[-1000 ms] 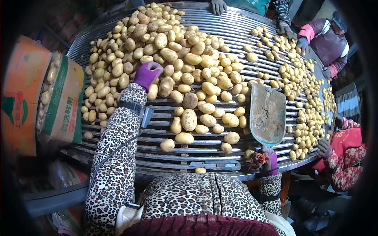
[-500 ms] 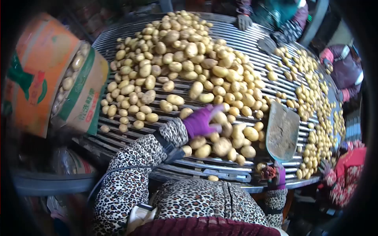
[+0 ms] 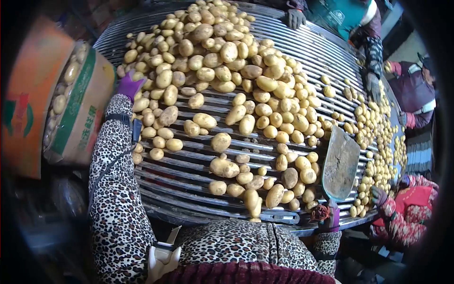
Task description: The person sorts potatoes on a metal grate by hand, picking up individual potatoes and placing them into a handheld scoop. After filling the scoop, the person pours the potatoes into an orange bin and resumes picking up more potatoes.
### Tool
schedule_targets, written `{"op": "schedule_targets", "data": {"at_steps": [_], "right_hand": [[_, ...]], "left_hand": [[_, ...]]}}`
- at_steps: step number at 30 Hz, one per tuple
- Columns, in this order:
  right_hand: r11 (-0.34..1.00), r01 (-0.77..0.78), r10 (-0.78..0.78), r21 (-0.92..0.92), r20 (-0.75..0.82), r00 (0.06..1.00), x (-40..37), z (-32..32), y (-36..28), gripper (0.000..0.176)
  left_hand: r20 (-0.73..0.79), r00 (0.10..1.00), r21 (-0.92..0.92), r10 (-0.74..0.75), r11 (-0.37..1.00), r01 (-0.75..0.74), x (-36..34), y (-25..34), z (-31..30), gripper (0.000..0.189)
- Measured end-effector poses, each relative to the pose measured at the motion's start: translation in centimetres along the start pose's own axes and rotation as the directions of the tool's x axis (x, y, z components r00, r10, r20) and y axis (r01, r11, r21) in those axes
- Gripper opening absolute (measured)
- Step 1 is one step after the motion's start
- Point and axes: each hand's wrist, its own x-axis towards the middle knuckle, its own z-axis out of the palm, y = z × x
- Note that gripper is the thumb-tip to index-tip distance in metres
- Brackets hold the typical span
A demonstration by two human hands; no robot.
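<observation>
Potatoes point(image 3: 222, 71) lie in a large heap on a slatted metal table point(image 3: 170, 189), with a looser group near its front edge. My left hand point(image 3: 128, 87), in a purple glove, is at the heap's left side beside the box, touching potatoes; its fingers are partly hidden and blurred among them. My right hand point(image 3: 333, 215), also in a purple glove, is at the table's front edge, closed on the handle end of a scoop point(image 3: 340, 163). The scoop's wide, dirty blade rests on the slats to the right of the heap.
At the left stands an open cardboard box point(image 3: 78, 113) with bagged potatoes. Co-workers' gloved hands point(image 3: 296, 19) are at the far edge and among more potatoes point(image 3: 378, 137) on the right. Another person in red point(image 3: 411, 203) is at the lower right.
My left hand has moved from the front potatoes to the far left by the box. The front potatoes lie more spread out. A co-worker's arm has reached further in at the upper right.
</observation>
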Motion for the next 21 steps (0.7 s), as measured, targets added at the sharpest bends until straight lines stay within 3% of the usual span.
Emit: {"op": "schedule_targets", "data": {"at_steps": [1, 2, 4, 7, 11, 14, 16, 18, 19, 21], "right_hand": [[1.000, -0.003, 0.003, 0.004, -0.009, 1.000, -0.2, -0.2, 0.1, 0.023], [1.000, -0.005, 0.005, 0.006, -0.014, 1.000, -0.3, -0.1, 0.2, 0.022], [1.000, -0.004, 0.004, 0.015, -0.018, 1.000, -0.3, 0.0, 0.3, 0.022], [1.000, -0.003, 0.003, 0.026, -0.011, 1.000, -0.2, 0.1, 0.3, 0.021], [1.000, 0.019, -0.019, 0.020, 0.005, 1.000, 0.0, 0.1, 0.4, 0.020], [0.999, 0.035, -0.035, 0.017, 0.016, 0.999, 0.3, -0.1, 0.6, 0.019], [0.999, 0.052, -0.052, 0.005, 0.031, 0.998, 0.8, -0.1, 0.7, 0.019], [0.997, 0.076, -0.075, -0.023, 0.045, 0.996, 1.2, -0.6, 1.1, 0.018], [0.993, 0.110, -0.107, -0.052, 0.046, 0.993, 1.5, -1.0, 1.5, 0.018], [0.985, 0.163, -0.160, -0.055, 0.054, 0.986, 2.3, -1.5, 2.6, 0.017]], "left_hand": [[-0.022, 0.999, -0.014, -0.035, 0.999, 0.034, 0.2, 0.7, 0.5, 0.073], [-0.076, 0.997, -0.065, 0.021, 0.998, -0.026, 0.7, 0.2, 1.5, 0.072], [0.061, 0.992, -0.178, -0.109, 0.977, 0.119, 0.3, 1.7, -0.9, 0.067], [0.173, 0.973, -0.509, -0.153, 0.832, 0.221, 0.4, 0.2, -0.9, 0.067], [0.149, 0.984, -0.249, -0.100, 0.959, 0.136, -1.8, 1.2, -1.3, 0.076], [-0.049, 0.998, -0.173, 0.030, 0.984, -0.038, -1.5, -2.0, 2.4, 0.078], [0.056, 0.997, -0.565, 0.048, 0.825, -0.008, -1.4, -3.0, 3.1, 0.079], [0.249, 0.966, -0.742, 0.068, 0.655, 0.145, -5.1, 2.1, 0.0, 0.081], [0.180, 0.974, -0.669, 0.139, 0.743, 0.017, -7.2, 4.2, -0.2, 0.083], [0.070, 0.971, -0.713, 0.231, 0.692, -0.113, -10.7, 8.6, 0.7, 0.087]]}}
